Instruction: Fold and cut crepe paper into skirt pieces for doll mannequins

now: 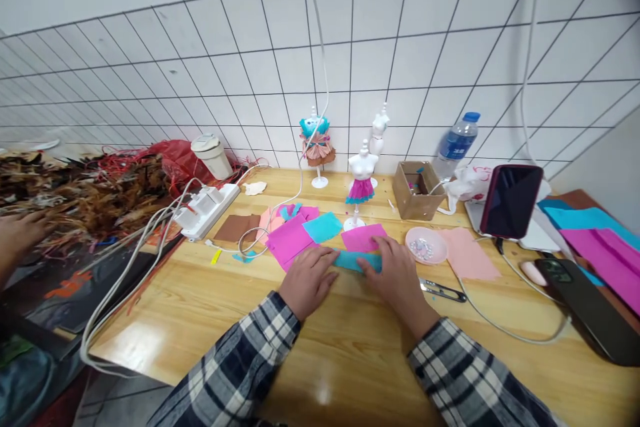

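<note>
A narrow teal strip (356,261) lies flat on the wooden table between my hands. My left hand (309,280) has its fingertips closed on the strip's left end. At the right end, my right hand (397,273) holds the strip between thumb and fingers. Just beyond are a magenta piece (361,238), a turquoise piece (323,227) and larger magenta sheets (290,242). Behind them stands a small white mannequin (363,163) wearing a magenta skirt with a teal hem (360,191). Metal thread snips (443,291) lie right of my right hand.
A bead dish (426,245), cardboard box (417,192), bottle (457,143) and upright phone (513,202) stand to the right, with a power bank (585,310) nearer. Cables and a power strip (207,210) lie left. Another person's hand (20,240) is at far left.
</note>
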Tool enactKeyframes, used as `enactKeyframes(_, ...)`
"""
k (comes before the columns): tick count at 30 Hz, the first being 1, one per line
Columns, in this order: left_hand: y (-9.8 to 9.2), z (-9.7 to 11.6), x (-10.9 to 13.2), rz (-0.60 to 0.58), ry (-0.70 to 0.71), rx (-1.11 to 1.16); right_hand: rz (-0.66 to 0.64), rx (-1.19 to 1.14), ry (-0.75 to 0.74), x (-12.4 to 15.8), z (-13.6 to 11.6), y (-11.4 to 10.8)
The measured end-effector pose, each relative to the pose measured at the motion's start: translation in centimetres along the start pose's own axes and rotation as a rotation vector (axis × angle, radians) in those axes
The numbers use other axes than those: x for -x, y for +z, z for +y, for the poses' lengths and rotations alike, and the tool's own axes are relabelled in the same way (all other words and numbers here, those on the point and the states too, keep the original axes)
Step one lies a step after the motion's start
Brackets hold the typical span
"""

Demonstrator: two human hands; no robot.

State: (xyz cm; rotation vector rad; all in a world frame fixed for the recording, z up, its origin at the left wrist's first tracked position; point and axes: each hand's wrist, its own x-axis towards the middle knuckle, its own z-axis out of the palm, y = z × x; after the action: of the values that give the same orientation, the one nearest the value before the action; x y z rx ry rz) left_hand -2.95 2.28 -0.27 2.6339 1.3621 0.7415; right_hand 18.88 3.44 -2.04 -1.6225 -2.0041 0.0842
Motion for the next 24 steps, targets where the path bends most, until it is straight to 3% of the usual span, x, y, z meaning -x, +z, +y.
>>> enactKeyframes(5,1.3,-0.8,-1.4,-0.042,-0.024,0.0,-0.164,-0.013,-0.194,0.0,1.2,-0.6)
enactKeyframes(10,1.3,-0.9,-3.4,-0.147,-0.066,0.069,-0.278,0.062,-0.186,-0.1,0.7,-1.5)
enactKeyframes(12,0.4,-0.9,-3.2,-0.006,-0.107,0.118,-0.328,0.022,-0.155,0.0,0.4,-2.1)
enactKeyframes(14,-0.7,-0.5,-2.0,0.283,-0.142,0.15,-0.417,-0.076,-0.057,0.3,0.3,-2.8)
enactKeyframes(15,-1.2,-0.1,-1.3,0.428,-0.127,0.162,-0.473,-0.125,0.001,0.4,0.3,-3.0)
enactKeyframes(16,-1.5,0.4,-0.4,0.498,-0.04,0.17,-0.532,-0.162,0.048,0.5,0.2,-3.2)
enactKeyframes(17,-1.5,1.1,0.4,0.433,0.122,0.185,-0.582,-0.182,0.077,0.6,0.2,-3.3)
enactKeyframes(19,-0.9,2.6,1.7,0.132,0.388,0.182,-0.643,-0.179,0.085,0.8,0.1,-3.3)
enactKeyframes(22,1.0,4.6,2.3,-0.161,0.295,0.098,-0.638,-0.133,0.077,0.8,-0.2,-3.2)
enactKeyframes(24,2.0,5.2,2.1,-0.28,0.189,0.055,-0.601,-0.12,0.067,0.9,0.2,-3.6)
